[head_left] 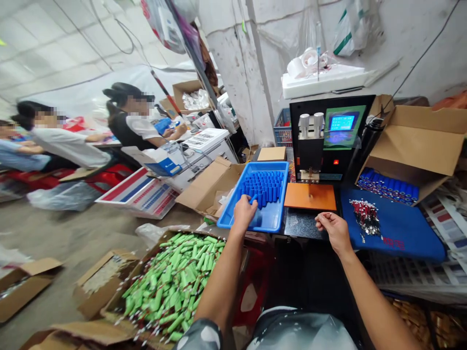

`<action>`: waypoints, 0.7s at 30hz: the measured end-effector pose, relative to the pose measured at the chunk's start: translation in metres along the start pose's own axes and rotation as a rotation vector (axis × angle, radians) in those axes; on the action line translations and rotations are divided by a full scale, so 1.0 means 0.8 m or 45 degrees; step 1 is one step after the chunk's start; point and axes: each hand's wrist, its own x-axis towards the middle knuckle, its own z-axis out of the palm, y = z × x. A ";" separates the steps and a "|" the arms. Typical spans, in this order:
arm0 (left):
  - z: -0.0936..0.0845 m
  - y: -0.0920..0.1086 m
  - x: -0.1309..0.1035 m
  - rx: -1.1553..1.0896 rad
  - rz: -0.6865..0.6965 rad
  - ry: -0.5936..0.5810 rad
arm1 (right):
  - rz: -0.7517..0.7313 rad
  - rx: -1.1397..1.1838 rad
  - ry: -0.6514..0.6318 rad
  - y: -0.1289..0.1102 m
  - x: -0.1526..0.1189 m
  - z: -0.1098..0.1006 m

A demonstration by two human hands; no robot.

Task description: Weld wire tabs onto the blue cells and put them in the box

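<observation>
My left hand (245,212) is over the near left part of a blue tray (269,223), its fingers closed on a blue cylinder (253,198). Many more blue cylinders (268,183) stand upright in rows in the tray. My right hand (332,226) is in front of the orange plate (310,196) of a black machine (314,146) with a lit screen. Its fingertips are pinched together; whether they hold something small is too hard to make out. Right of that hand, a pile of red and black wires (367,216) lies on a blue mat (408,233).
A box of green wrapped cylinders (175,282) stands at my lower left. An open carton (419,146) with blue cylinders is at the right. Another carton (211,187) sits left of the tray. Several people work at tables on the left.
</observation>
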 end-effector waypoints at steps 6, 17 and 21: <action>-0.012 0.079 -0.024 -0.585 0.308 -0.065 | -0.029 0.032 0.092 -0.009 0.006 -0.008; 0.070 0.196 -0.024 -0.748 0.656 -0.439 | -0.056 0.091 0.328 -0.012 0.032 -0.022; 0.085 0.192 -0.024 -0.895 0.638 -0.454 | -0.070 0.078 0.323 -0.011 0.045 -0.023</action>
